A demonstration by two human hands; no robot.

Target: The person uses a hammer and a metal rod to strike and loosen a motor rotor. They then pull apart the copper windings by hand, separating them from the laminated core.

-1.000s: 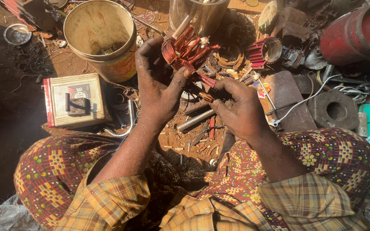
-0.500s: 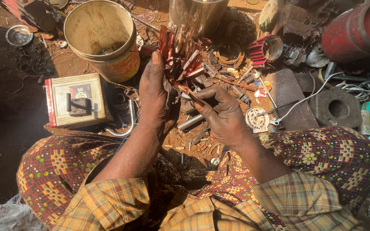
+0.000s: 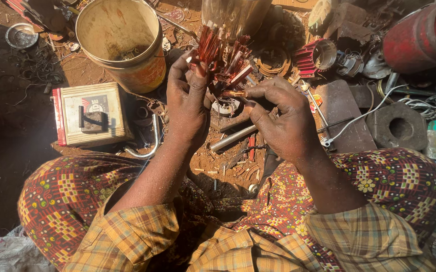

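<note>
I see my left hand [image 3: 188, 103] gripping a bundle of copper winding strips [image 3: 218, 53], held upright above the dirt ground between the yellow bucket [image 3: 122, 45] and the red finned motor part [image 3: 313, 56]. My right hand [image 3: 281, 118] pinches one copper strand [image 3: 233, 93] at the bundle's lower edge between thumb and forefinger. A steel rod [image 3: 233, 138] lies beneath both hands, a boxed switch [image 3: 89, 113] to their left.

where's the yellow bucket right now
In the head view the yellow bucket stands on the dirt at upper left, just beyond the left hand and behind the flat cream box with a black handle.
</note>
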